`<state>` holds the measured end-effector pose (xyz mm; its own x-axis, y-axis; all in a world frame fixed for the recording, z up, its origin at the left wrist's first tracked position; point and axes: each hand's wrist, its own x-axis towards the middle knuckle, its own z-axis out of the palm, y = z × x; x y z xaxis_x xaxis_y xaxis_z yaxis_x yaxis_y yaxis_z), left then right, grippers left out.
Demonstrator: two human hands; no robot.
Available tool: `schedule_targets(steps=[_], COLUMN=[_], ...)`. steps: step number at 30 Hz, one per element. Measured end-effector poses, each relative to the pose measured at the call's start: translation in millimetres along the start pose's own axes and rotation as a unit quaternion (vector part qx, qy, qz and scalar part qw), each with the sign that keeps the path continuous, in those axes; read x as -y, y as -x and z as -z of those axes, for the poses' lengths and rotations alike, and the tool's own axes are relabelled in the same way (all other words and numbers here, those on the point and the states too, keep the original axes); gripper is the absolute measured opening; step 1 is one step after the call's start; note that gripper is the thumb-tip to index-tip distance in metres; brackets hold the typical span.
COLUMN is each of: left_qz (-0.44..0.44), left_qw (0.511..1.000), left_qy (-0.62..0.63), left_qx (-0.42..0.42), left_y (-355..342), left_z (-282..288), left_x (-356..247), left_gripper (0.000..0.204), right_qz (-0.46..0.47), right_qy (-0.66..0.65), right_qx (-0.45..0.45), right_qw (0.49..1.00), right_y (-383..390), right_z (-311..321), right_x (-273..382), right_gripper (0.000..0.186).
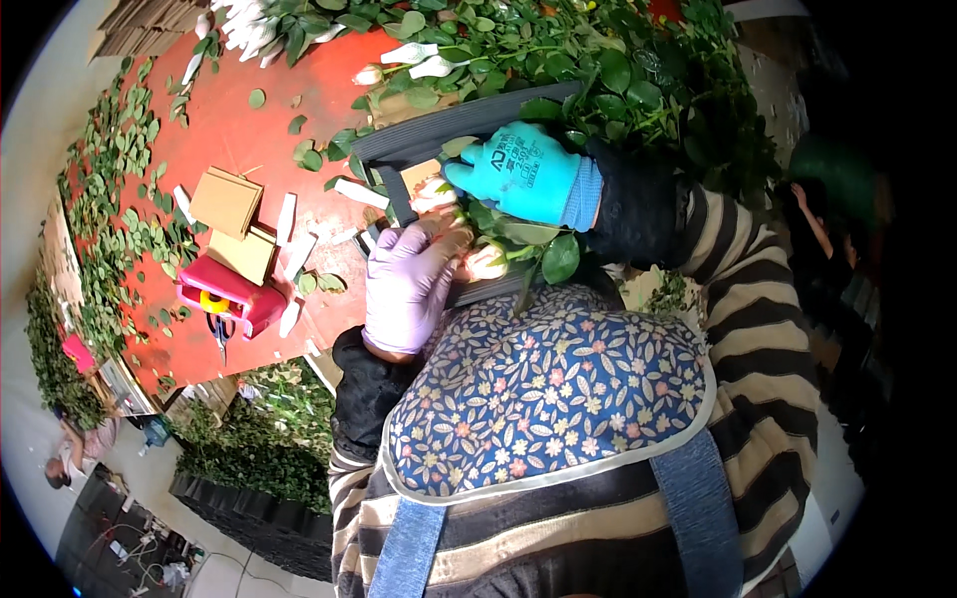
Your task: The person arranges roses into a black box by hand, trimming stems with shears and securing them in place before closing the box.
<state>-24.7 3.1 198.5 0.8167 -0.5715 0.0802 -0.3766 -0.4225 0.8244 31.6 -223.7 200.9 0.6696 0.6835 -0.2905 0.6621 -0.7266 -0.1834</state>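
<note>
My left hand (409,284), in a lilac glove, has its fingers curled against pale pink rose heads (486,261). Just above and to the right, my right hand (520,174), in a cyan glove, is bent over leafy rose stems (558,254) beside another pink bloom (432,193); what its fingers hold is hidden. Both hands are over a dark grey ridged board (439,125) with a tan cardboard piece partly visible beneath the flowers. A white strip (361,193) lies left of the blooms.
A red table (169,259) carries scattered leaves, cardboard pieces (227,199), white strips, a pink holder (254,311) with scissors, and heaped rose stems (638,75) at the back. Other people appear at far left (80,453) and far right (817,219). A leafy pile (259,458) sits below the table.
</note>
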Motion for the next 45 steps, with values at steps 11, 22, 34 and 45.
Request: schedule_targets(steps=[11,22,34,45], left_qz=[-0.009,0.007,0.002,-0.002], left_qw=[0.996,0.994,0.981,0.986], left_qy=[-0.091,-0.112,-0.189,-0.168], left_qx=[-0.003,0.0,0.028,-0.014], left_y=[-12,-8,-10,-4], left_z=[1,3,5,-3], left_x=[9,12,10,12], left_gripper=[0.029,0.044,0.041,0.045], right_qz=[-0.003,0.04,-0.06,-0.207], right_qy=[-0.015,0.083,-0.1,-0.421], right_qx=[-0.035,0.041,-0.185,-0.308], right_qw=[0.999,0.995,0.976,0.827], right_y=[-1,75,36,151], right_z=[-2,40,68,92], right_x=[-4,37,-2,-32], right_gripper=[0.04,0.041,0.033,0.034])
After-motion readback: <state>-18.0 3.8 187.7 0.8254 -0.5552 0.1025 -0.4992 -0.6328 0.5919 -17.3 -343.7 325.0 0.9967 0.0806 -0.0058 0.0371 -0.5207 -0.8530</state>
